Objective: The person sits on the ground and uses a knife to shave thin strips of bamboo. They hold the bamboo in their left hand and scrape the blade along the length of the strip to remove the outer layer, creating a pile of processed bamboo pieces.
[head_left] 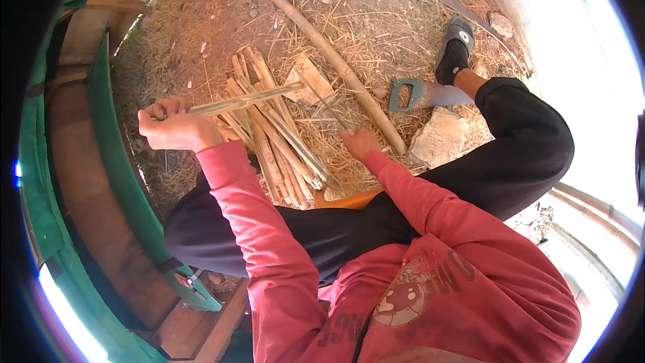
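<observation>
Roughly split and fibrous, a long pale strip (245,99) slants above heaped split sticks (279,141). The left hand (178,126) has its fingers curled round the strip's near end; the right hand (361,142) grips a thin blade-like tool (324,102), its tip near the far end. A round pole (329,57) edges the right; straw-strewn ground (195,23) spreads beyond.

The left fingers (176,103) hold a pale strip (245,100) while the right fingers (347,134) grip a slender tool (326,105).
</observation>
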{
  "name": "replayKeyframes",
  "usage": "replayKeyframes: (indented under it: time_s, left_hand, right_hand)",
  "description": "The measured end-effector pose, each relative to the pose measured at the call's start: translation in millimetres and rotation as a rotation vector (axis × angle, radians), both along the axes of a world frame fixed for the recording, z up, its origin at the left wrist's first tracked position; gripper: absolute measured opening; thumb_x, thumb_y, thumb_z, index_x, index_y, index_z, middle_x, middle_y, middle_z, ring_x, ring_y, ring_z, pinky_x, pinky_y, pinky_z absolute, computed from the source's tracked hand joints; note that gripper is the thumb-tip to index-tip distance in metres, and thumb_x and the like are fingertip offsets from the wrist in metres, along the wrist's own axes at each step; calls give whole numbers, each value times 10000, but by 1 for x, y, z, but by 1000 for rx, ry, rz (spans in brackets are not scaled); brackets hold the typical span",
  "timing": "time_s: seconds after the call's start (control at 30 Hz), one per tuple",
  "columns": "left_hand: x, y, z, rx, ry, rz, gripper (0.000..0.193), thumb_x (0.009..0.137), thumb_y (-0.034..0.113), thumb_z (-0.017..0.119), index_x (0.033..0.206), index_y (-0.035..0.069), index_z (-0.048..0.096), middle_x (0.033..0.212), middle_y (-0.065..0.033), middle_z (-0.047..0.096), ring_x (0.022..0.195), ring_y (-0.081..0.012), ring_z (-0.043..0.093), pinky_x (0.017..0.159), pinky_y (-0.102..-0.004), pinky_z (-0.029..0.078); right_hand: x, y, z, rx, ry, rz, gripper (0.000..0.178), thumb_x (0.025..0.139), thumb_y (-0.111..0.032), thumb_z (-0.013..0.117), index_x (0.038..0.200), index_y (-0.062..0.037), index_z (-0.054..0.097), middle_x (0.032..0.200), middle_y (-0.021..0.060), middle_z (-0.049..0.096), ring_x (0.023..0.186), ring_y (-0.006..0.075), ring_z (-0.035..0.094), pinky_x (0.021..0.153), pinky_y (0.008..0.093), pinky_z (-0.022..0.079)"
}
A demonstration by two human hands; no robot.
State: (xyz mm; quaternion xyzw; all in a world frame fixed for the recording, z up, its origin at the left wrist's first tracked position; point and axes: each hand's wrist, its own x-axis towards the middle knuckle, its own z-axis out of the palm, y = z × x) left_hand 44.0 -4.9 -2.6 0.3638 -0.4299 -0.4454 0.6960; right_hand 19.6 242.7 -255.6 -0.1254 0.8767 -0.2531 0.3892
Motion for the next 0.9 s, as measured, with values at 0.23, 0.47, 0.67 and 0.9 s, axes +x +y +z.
replayKeyframes:
  time_s: [0.23, 0.47, 0.67, 0.9]
  left_hand:
    - [11, -3, -3, 13, -16, 33, 294, 834, 256, 449, 638, 118, 279, 563, -13, 290, 489, -123, 261, 475, -294, 171]
    - [16, -12, -2, 9, 7, 19, 264, 828, 240, 460, 668, 109, 295, 594, -25, 296, 495, -141, 289, 481, -307, 180]
    - [19, -14, -4, 37, 1, 26, 266, 820, 235, 463, 661, 108, 292, 576, -28, 292, 497, -140, 277, 482, -305, 184]
    - [5, -6, -1, 11, 31, 23, 286, 825, 207, 459, 633, 113, 271, 567, -31, 294, 489, -129, 270, 468, -297, 165]
  right_hand:
    - [0, -15, 20, -78, -90, -8, 592, 878, -518, 522, 1013, 34, 687, 1060, 293, 663, 1006, 437, 632, 911, 491, 492]
    - [-1, -5, -30, -20, 24, 53, 539, 907, -526, 490, 1032, -47, 704, 1055, 279, 654, 1001, 434, 634, 901, 496, 499]
    - [1, -2, 4, 75, -60, 191, 532, 913, -512, 480, 1010, -43, 712, 1049, 288, 651, 992, 433, 637, 889, 484, 509]
    - [6, -17, 0, -94, -29, 9, 618, 885, -570, 505, 1013, 3, 699, 1073, 286, 655, 999, 432, 636, 907, 484, 500]
